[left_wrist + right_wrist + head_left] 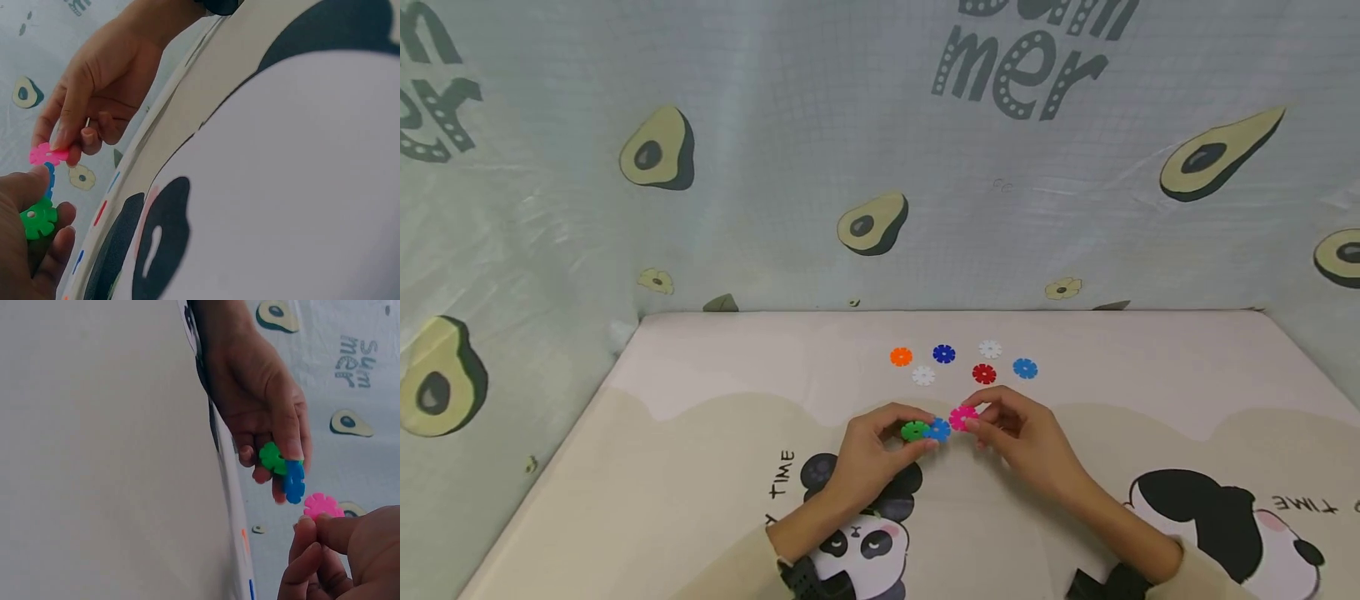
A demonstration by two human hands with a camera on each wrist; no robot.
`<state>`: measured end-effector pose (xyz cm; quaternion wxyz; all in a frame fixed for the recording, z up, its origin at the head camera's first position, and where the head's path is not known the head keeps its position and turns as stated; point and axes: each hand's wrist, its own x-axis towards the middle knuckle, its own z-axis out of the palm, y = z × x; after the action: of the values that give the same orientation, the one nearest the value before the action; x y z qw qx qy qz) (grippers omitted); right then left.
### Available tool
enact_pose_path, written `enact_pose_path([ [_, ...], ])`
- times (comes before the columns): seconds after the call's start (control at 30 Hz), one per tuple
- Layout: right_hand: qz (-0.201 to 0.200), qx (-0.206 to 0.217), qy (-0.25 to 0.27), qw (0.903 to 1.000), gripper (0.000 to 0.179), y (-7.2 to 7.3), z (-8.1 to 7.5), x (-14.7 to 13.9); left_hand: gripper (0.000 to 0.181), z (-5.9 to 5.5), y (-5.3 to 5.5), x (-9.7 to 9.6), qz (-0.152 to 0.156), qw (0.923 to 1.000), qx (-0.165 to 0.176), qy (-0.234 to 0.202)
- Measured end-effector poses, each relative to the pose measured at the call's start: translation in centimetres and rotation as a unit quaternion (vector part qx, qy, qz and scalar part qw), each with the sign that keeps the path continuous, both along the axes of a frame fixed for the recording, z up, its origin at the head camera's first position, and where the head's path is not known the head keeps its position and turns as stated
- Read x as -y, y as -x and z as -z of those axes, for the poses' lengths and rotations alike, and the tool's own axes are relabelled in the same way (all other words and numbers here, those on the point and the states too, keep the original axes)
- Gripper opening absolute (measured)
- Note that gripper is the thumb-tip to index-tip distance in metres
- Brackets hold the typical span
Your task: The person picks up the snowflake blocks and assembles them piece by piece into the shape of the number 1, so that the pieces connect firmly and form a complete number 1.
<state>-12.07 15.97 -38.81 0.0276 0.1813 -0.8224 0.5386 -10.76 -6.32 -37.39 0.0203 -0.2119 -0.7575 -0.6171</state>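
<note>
Where avocado-print sheeting [775, 158] ends, our panda-print table [700, 467] begins.
Our left hand [874, 450] pinches joined green and blue discs [928, 431], our right hand [1028, 433] a pink disc [960, 418].

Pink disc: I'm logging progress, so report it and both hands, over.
Left hand pinching joined green disc and blue disc. Right hand pinching pink disc, close to the blue one; contact unclear. Nothing visible blocking between them.
</note>
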Motion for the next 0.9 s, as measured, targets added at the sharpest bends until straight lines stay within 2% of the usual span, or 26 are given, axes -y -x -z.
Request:
enact_pose_path([
  [0.37, 0.007, 0.023, 0.003, 0.9997, 0.024, -0.2, 0.4, 0.3, 0.024, 0.0, 0.1, 0.1, -0.002, 0.9999, 0.010, -0.003],
  [0.63, -0.021, 0.033, 0.037, 0.9985, 0.029, -0.2, 1.0, 0.3, 0.026, 3.0, 1.2, 0.1, -0.009, 0.9990, 0.043, -0.007],
  [0.9, -0.023, 0.015, 0.026, 0.9993, 0.032, -0.4, 1.3, 0.2, 0.026, 3.4, 1.3, 0.2, 0.008, 0.9968, 0.070, -0.038],
])
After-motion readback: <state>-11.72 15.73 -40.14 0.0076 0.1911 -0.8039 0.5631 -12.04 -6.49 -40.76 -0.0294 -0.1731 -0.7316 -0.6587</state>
